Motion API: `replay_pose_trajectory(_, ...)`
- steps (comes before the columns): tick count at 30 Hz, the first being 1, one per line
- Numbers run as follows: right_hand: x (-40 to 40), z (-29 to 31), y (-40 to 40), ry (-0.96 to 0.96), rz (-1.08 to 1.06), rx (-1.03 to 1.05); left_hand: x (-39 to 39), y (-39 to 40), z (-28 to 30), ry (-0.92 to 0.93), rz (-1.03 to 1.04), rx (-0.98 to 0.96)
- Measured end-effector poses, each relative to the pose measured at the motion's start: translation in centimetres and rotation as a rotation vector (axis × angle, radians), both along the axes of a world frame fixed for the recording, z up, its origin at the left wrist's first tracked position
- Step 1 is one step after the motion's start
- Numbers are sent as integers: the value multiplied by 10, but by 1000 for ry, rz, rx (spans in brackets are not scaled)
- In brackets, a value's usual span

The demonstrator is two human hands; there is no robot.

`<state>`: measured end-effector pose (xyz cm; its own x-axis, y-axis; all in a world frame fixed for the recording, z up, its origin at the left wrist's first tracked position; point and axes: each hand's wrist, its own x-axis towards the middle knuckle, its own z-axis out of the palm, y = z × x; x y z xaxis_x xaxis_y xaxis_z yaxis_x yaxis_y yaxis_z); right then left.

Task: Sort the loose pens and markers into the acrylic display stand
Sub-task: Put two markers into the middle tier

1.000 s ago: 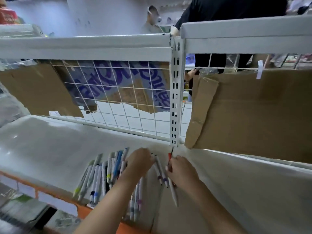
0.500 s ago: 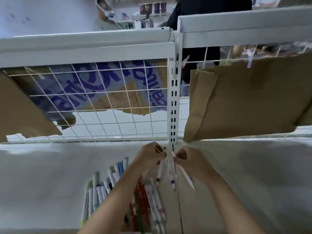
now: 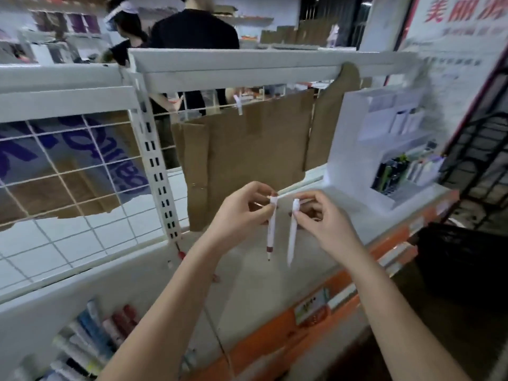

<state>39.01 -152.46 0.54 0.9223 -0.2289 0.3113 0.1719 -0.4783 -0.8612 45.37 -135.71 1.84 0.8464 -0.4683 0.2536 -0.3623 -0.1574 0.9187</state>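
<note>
White shop shelf [image 3: 275,273], pretty busy store. Left hand [image 3: 242,215] pinched a red-tipped pen [image 3: 271,229], right hand [image 3: 321,218] pinched a white pen [image 3: 293,232], both dangling tip-down.

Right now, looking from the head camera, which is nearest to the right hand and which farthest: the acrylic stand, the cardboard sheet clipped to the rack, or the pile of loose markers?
1. Cardboard sheet: hanging just behind the right hand, up and slightly left.
2. Acrylic display stand: on the shelf to the right, farther back.
3. Loose markers: bottom left, past the left arm.
</note>
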Motion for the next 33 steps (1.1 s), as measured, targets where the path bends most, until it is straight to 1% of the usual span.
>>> replay_pose_trajectory(4, -43, 14, -71, -82, -108, -61, -26, -83, 8, -25, -119, -56)
replay_pose_trajectory(8, -81, 23, -147, -144, -193, -116, -48, -164, 10, -54, -200, -66)
replay_pose_trajectory(13, -117, 32, -238, -199, -243, -129, -68, -259, 22, -53, -213, -114)
replay_pose_trajectory(18, -127, 34, -307, -233, -314, -123, -72, -330, 35, -67, -228, -179)
replay_pose_trajectory(22, -114, 34, -354, -265, -343, -108, -57, -376, 44, -123, -243, -186)
replay_pose_trajectory(25, -89, 38, -390, -309, -350, -115, -35, -410, 51, -188, -198, -159)
replay_pose_trajectory(29, -37, 45, -442, -340, -336, -110, 9, -452, 62, -242, -144, -141)
replay_pose_trajectory(33, 22, 58, -486, -346, -248, -112, 62, -487, 68, -271, -67, -131)
